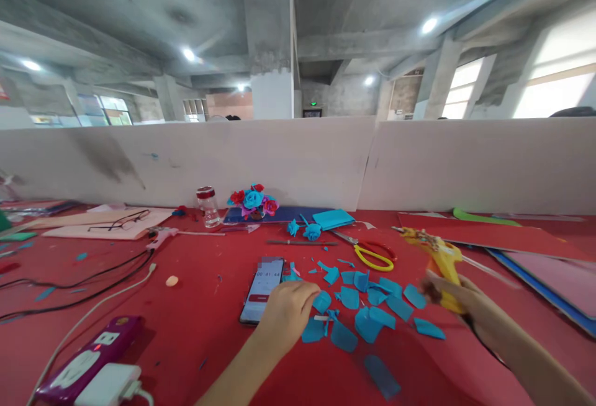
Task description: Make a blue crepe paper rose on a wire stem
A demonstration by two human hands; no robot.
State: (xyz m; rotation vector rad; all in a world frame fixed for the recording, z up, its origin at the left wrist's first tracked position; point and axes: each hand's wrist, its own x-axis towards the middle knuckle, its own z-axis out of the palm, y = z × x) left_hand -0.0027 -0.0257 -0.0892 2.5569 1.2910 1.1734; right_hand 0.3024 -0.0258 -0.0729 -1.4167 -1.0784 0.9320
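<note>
My left hand (289,308) is closed over the right edge of a phone (263,288), its fingertips pinched at a blue paper petal (322,301). In my right hand (449,294) is a yellow glue gun (447,263), held by its handle with the nozzle pointing up and left. Between my hands lie several loose blue petals (367,324) on the red table (200,331). Behind them are two blue paper flowers (311,231) with stems, and open scissors (375,257) with yellow and red handles.
A purple power strip (93,356) with a white plug and cables lies at the left front. At the back stand a glass jar (208,207) and a colourful flower arrangement (254,200). Coloured sheets (493,232) lie at the right; glasses (123,220) rest on pale paper at left.
</note>
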